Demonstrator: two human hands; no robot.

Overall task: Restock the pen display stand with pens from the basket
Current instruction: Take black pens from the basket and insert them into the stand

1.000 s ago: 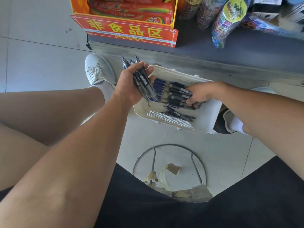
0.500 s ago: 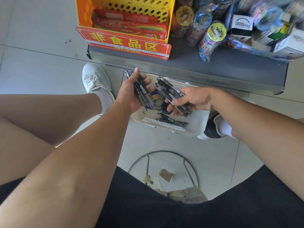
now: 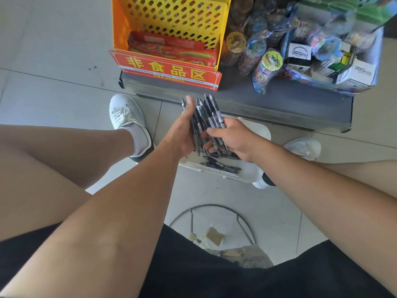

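Observation:
A bundle of dark pens (image 3: 207,117) stands nearly upright between both hands, above the white basket (image 3: 253,173) on the floor. My left hand (image 3: 182,134) holds the bundle from the left, thumb up along it. My right hand (image 3: 229,137) grips the same pens from the right, fingers curled round them. Several more dark pens (image 3: 221,165) lie in the basket below. No pen display stand is in view.
A low grey shelf (image 3: 279,104) runs behind the basket. On it stand a yellow perforated bin (image 3: 171,20) with a red sign (image 3: 165,70) and bagged toys (image 3: 266,67) and boxes. A wire ring with paper scraps (image 3: 212,235) lies on the floor near me.
My right hand lifted a handful of pens out of the basket and brought them against the bundle in my left hand. The view tilted up toward the shelf.

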